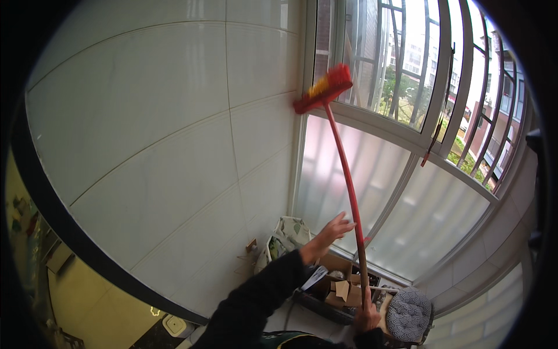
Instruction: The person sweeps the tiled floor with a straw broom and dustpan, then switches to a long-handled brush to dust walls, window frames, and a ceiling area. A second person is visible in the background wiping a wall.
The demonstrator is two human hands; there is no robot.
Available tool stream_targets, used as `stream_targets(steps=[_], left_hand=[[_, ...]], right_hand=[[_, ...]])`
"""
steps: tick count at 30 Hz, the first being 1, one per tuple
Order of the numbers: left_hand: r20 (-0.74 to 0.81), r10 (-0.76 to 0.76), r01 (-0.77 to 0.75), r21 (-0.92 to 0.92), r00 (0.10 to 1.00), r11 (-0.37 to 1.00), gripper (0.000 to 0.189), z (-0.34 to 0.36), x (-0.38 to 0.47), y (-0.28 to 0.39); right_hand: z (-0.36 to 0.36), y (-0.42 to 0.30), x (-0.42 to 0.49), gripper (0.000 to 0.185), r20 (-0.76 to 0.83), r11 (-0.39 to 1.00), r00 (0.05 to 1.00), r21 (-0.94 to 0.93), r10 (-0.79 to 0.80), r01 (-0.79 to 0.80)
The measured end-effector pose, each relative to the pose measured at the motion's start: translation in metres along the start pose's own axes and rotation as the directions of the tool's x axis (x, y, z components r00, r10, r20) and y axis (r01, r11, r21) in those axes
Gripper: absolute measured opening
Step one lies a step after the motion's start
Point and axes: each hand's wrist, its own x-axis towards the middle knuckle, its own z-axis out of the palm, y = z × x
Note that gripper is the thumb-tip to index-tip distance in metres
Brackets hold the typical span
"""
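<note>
A broom with a red head (323, 94) and red and yellow bristles is raised, bristles upward, before the corner of the window frame and the tiled wall. Slight blur covers the head, so I cannot tell whether it touches the frame. Its long red handle (347, 174) runs down to a brown lower part. My right hand (368, 315) is closed around that lower end. Higher up, my left hand (330, 235) has its fingers apart, the fingertips right beside the handle; whether they touch it is unclear.
White tiles line the wall (174, 109) on the left. Ahead stands a barred sliding window (392, 56) above frosted panes (353, 161). Below are a leaf-patterned bag (294, 231), an open cardboard box (333, 264) and a round patterned cushion (409, 314). A dark frame edge (87, 237) crosses lower left.
</note>
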Motion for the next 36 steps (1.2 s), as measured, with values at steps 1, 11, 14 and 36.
stream_targets(steps=[1, 11, 14, 36], left_hand=[[0.124, 0.002, 0.021, -0.183, 0.992, 0.983, 0.041, 0.017, 0.020, -0.011], [0.105, -0.288, 0.304, -0.184, 0.952, 0.935, 0.024, 0.132, -0.044, -0.081], [0.105, -0.131, 0.148, -0.169, 0.986, 0.974, 0.024, 0.134, -0.004, -0.056], [0.155, -0.362, 0.344, 0.127, 0.919, 0.930, 0.017, 0.122, -0.013, -0.152]], right_hand=[[-0.007, 0.011, -0.029, 0.065, 0.090, 0.999, 0.996, 0.022, 0.023, -0.025], [-0.011, 0.107, -0.186, 0.047, 0.325, 0.926, 0.903, 0.157, 0.280, -0.343], [0.002, 0.093, -0.145, 0.033, 0.111, 0.937, 0.958, 0.204, 0.264, -0.282], [0.014, 0.077, -0.246, 0.020, 0.393, 0.792, 0.786, 0.195, 0.477, -0.578]])
